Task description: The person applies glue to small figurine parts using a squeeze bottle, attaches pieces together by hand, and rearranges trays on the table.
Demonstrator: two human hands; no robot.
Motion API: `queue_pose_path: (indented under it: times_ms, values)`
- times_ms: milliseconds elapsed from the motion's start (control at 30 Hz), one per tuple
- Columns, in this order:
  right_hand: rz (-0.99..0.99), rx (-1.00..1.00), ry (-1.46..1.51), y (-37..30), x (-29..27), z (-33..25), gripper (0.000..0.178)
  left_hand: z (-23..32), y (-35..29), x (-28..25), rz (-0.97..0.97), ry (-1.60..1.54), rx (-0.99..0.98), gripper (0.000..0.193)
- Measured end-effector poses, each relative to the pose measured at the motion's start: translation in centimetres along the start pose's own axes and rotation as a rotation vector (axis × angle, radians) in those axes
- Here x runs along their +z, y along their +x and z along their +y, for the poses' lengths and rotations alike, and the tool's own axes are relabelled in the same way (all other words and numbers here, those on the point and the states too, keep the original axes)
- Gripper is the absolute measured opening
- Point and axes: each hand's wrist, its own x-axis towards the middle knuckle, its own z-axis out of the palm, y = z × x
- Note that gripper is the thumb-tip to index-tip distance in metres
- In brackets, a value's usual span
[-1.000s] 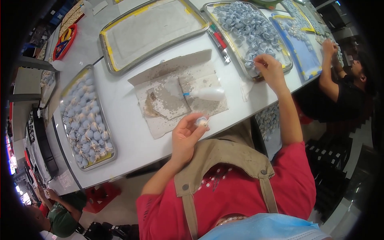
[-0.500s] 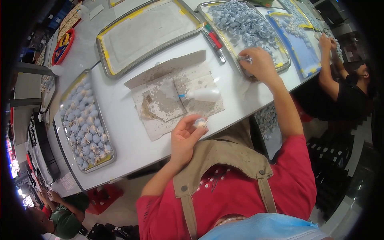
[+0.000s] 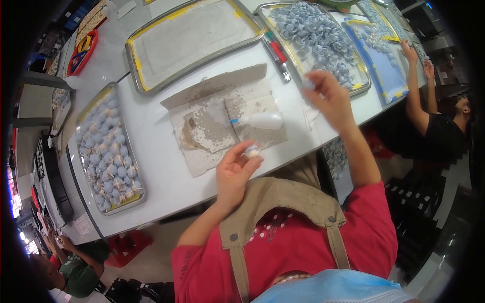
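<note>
My left hand (image 3: 231,174), low over the table's front edge, pinches a small bluish-white ball-like piece (image 3: 252,151) with a cream part. Between the thumb and fingers of my right hand (image 3: 333,103) is a blue-grey cup-shaped piece (image 3: 308,85), slightly blurred. Just beyond that hand lies a heap of similar blue-grey cup pieces (image 3: 316,33) on a metal tray (image 3: 361,91). A white squeeze bottle (image 3: 263,120) with a blue tip rests on its side on stained cardboard (image 3: 199,162), ahead of my left hand.
At left, a metal tray (image 3: 143,196) holds many blue-grey balls with cream strands. A taped, paper-lined tray (image 3: 197,38) stands at the back. Pens (image 3: 278,52) lie between the trays. A blue tray (image 3: 384,81) stands at right, near a co-worker (image 3: 439,129); a red basket (image 3: 83,53) sits far left.
My right hand has lifted off the front of the cup-piece tray with one piece and come slightly nearer. My left hand stays in place, still pinching its piece.
</note>
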Motion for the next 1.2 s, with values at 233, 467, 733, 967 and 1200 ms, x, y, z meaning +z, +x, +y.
queue_pose_path:
  times_ms: [233, 467, 733, 967, 1200]
  values:
    - [-0.254, -0.219, 0.189, -5.8, 3.0, -3.9, 0.027, 0.5, 0.0, 0.4, -0.091, -0.012, 0.071, 0.047]
    - [-0.217, -0.37, 0.148, -7.0, 5.3, -4.8, 0.03, 0.9, -0.6, 0.5, -0.162, 0.0, 0.132, 0.044]
    - [-0.152, -0.38, 0.085, -7.7, 6.1, -4.9, 0.027, 0.8, -0.9, 0.7, -0.105, 0.083, 0.14, 0.038]
    - [-0.101, -0.503, 0.029, -8.1, 6.2, -4.5, 0.021, 1.2, -1.0, 1.3, -0.064, 0.161, 0.181, 0.035]
    - [-0.168, -0.596, 0.097, -6.7, 5.9, -3.7, 0.02, 1.4, -0.7, 0.3, -0.083, 0.347, 0.219, 0.031]
